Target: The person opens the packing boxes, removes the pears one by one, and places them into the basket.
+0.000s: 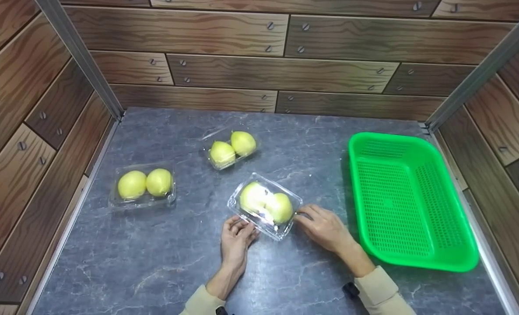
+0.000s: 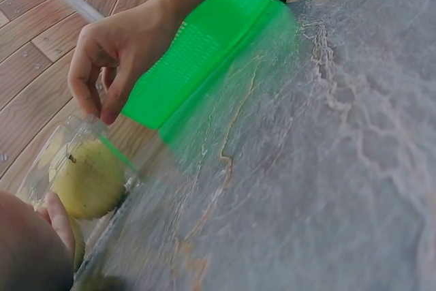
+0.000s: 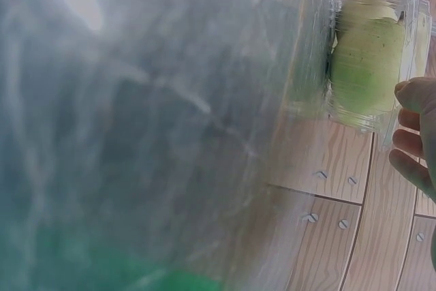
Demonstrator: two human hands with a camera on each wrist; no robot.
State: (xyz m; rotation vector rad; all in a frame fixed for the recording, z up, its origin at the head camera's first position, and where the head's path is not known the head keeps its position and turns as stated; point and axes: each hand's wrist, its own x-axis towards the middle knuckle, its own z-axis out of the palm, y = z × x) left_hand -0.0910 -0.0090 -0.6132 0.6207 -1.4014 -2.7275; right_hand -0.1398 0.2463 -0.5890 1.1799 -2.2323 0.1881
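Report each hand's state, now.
Left hand: holding the near edge of the clear fruit box.
Right hand: holding the same box by its right edge.

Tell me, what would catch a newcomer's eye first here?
The bright green basket at the right stands out most against the grey table. Next come yellow-green fruits, paired in a clear left box, a back box and a glinting front box, where the left hand and right hand grip its edges.
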